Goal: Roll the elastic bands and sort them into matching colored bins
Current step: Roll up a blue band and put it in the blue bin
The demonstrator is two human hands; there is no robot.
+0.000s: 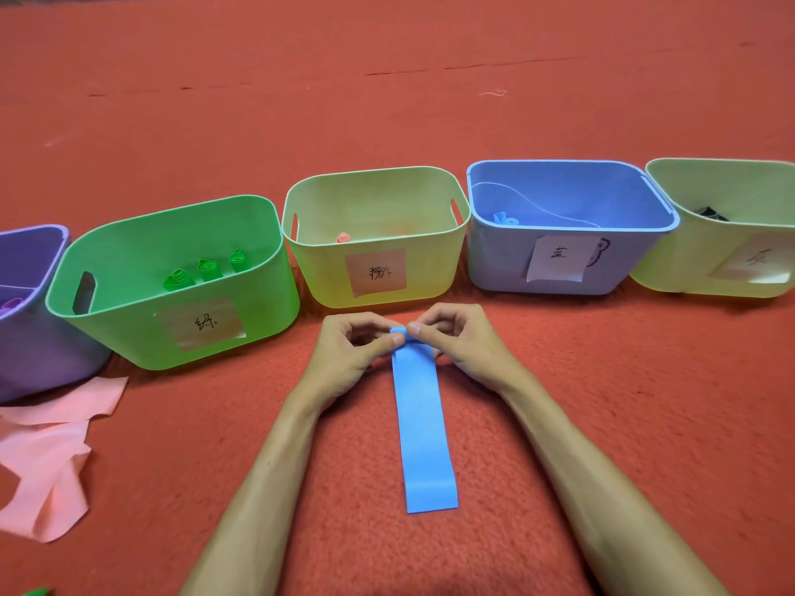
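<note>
Blue band (423, 428) lies flat on carpet, far end pinched by curled fingers of left hand (350, 352) and right hand (458, 344).

Red carpet (387, 79) w/ a thin white thread (493, 93) lying far back.

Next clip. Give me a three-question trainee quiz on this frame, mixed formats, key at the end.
1. True or false: the left hand and the right hand both pinch the far end of the blue band.
2. How many rolls lie in the green bin? A) one B) three C) five
3. Short answer: what colour are the unrolled bands on the carpet at the person's left?

Key: 1 true; 2 B; 3 pink.
</note>
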